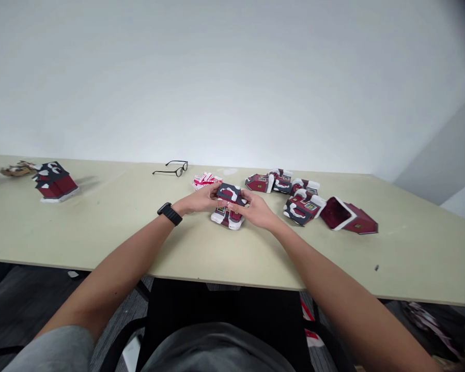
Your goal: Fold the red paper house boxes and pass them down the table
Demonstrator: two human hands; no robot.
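Note:
Between my two hands is a small dark-red model house (229, 193) with a dark, snow-trimmed roof and a white base. My left hand (204, 199) holds its left side, and my right hand (256, 207) grips its right side. Both thumbs lie across its front and nearly meet. Just behind my left hand is a red-and-white striped bundle (206, 180). To the right of my hands, several similar house pieces (303, 205) lie in a loose group. One larger red piece (358, 221) lies on its side with its hollow opening facing left.
The pale table (101, 232) runs along a white wall. A finished-looking house (57, 182) stands at the left, beside a brownish item (18, 168). Black glasses (177, 169) lie near the back. A tiny dark bit (376, 267) is at the right front.

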